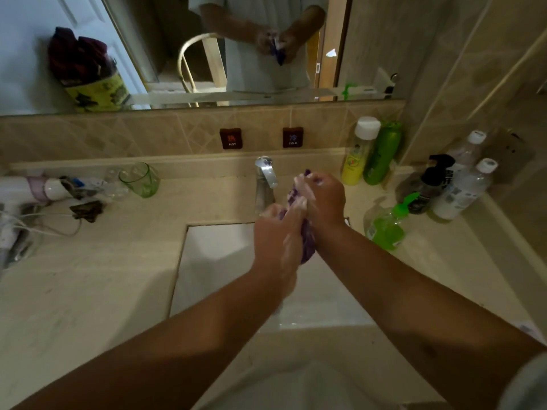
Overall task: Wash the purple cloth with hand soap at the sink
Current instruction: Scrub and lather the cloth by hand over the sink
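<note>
1. Nearest us, our two forearms reach in from the front edge of the counter [88, 291] and meet over the white sink [219, 255], which we judge keeps suds and drips falling into the basin rather than on the stone.
2. Our left hand [278, 232] is curled round the lower part of the purple cloth [306, 244], fingers closed on it and streaked with white lather.
3. Our right hand [324, 196] pinches the upper part, fingers bent tight over a soapy fold; neither hand is slack.
4. The cloth is bunched into a rope between the palms, held above the back right part of the basin. Its long axis runs near to far: the lower end hangs toward us past the left wrist, the upper end points at the back wall just beside the tap [266, 173]. Held this way, we judge, the hands can rub one half against the other.
5. We cannot tell whether water is running from the tap.
6. At the right edge of the counter stands the green soap bottle [387, 226], near enough to reach.
7. Farther back, bottles [370, 152] crowd the back right corner, and a green cup [140, 179] sits along the back edge to the left.
</note>
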